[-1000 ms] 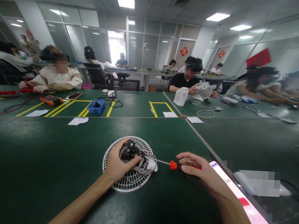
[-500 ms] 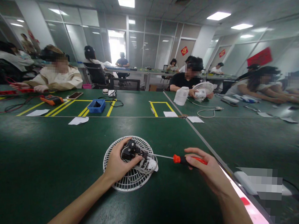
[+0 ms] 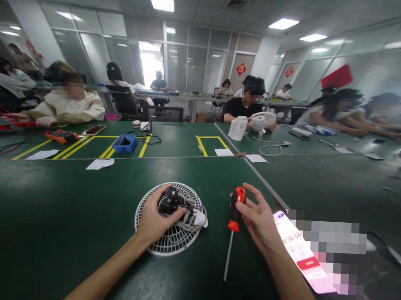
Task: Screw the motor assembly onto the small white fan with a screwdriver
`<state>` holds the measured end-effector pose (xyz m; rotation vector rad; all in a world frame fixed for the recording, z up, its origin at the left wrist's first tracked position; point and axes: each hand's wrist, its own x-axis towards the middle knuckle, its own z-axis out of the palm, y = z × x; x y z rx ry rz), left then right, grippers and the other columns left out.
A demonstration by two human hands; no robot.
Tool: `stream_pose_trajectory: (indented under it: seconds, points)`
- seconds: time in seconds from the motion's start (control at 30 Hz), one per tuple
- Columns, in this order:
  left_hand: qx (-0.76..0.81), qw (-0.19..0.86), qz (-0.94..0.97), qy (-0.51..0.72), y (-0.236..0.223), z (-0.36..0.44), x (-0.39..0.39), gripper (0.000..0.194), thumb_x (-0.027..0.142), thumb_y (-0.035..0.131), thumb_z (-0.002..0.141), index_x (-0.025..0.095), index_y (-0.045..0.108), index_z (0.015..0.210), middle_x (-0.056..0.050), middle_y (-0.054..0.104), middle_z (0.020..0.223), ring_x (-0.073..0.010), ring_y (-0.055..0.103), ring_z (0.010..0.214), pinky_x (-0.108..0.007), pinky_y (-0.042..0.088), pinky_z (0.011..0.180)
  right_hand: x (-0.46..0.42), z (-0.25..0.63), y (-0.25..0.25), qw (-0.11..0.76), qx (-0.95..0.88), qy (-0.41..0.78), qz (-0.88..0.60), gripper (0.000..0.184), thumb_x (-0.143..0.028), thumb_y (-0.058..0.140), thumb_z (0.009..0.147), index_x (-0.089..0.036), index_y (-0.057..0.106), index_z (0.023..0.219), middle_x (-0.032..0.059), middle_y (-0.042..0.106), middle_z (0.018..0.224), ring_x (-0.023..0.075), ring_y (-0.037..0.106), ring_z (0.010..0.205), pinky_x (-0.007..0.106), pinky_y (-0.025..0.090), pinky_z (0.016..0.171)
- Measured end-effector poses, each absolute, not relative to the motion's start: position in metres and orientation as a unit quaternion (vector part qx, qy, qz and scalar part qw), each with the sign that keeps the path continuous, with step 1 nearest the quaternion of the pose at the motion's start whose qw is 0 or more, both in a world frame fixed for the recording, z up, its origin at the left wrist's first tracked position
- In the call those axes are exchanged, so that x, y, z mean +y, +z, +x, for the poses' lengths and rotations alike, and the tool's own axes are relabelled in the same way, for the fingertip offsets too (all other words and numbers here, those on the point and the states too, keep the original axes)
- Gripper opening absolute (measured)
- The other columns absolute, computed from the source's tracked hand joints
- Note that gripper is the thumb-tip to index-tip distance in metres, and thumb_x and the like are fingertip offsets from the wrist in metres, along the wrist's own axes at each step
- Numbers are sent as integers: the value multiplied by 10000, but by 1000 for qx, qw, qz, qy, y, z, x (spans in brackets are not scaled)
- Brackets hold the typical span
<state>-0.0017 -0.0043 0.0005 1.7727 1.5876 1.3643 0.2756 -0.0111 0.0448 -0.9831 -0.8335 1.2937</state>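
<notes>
My left hand (image 3: 155, 217) is wrapped round a black fan motor (image 3: 169, 201), which lies on a round white fan grille (image 3: 145, 241) on the green table. A coiled pale cord (image 3: 186, 227) and a white plastic part (image 3: 197, 218) sit beside the motor on the grille. To the right, my right hand (image 3: 259, 215) grips a screwdriver (image 3: 234, 214) by its red and black handle. Its shaft points down toward me, and its tip is apart from the motor and grille.
A lit phone (image 3: 307, 258) lies right of my right forearm. Further off are a blue bin (image 3: 125, 144), paper slips (image 3: 100, 164), an orange meter (image 3: 64, 137) and a white housing (image 3: 237, 128). Across the table a person (image 3: 243, 105) holds another fan.
The screwdriver has come away from the motor and turned from pointing left to pointing down toward me. My left hand keeps its hold on the motor. The view has shifted slightly.
</notes>
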Motion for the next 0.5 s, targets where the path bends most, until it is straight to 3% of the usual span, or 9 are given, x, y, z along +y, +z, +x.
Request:
stream_pose_trajectory:
  seconds: [0.13, 0.33, 0.5]
  points:
    - [562, 190, 640, 488, 1, -2, -5, 702, 514, 816, 688, 234, 584, 1288, -92, 658, 1261, -291, 631, 1168, -502, 476, 1079, -10, 271, 42, 570, -387, 551, -472, 566, -385, 920, 628, -227, 682, 1116, 41, 778, 958, 176, 689, 792, 270, 548, 708]
    - [560, 190, 644, 485, 2, -2, -5, 706, 508, 810, 693, 227, 575, 1296, -103, 647, 1277, -296, 618, 1183, -519, 459, 1092, -2, 266, 24, 487, -473, 479, -556, 508, -506, 778, 763, -212, 689, 1168, 60, 762, 975, 194, 684, 735, 317, 555, 688]
    - [553, 189, 650, 485, 0, -3, -5, 694, 492, 793, 707, 227, 565, 1307, -104, 639, 1294, -297, 611, 1201, -514, 456, 1099, 0, 253, -2, 419, -623, 244, -614, 421, -455, 596, 902, -192, 641, 1227, 93, 731, 1079, 248, 687, 898, 397, 550, 825]
